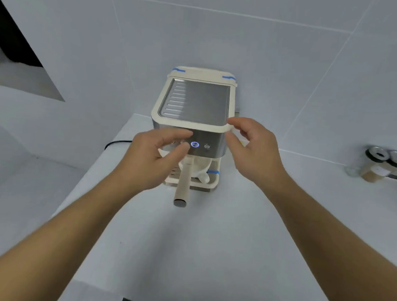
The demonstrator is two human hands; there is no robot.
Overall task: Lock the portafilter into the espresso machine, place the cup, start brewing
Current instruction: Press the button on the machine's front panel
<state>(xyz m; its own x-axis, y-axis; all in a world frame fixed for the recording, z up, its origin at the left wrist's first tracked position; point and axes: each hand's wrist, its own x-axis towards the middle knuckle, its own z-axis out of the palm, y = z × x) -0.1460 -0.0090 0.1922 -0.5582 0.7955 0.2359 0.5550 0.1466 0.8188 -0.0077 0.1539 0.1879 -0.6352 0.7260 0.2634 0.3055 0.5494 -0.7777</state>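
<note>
Both hands are empty. The left hand (157,154), fingers loosely spread, is hovering at the control buttons; the right hand (254,145), fingers curled apart, is hanging beside the espresso machine (195,108), whether touching its top corner is unclear. The portafilter (183,184) is sitting under the machine, handle pointing forward, with the white cup (203,171) beneath. One button (195,144) is glowing blue, so brewing seems the step in hand, calling for a light press. Two jars (380,164) are standing well apart.

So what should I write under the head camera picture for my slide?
Both hands at the coffee machine: left hand by the buttons, cup waiting underneath.
</note>
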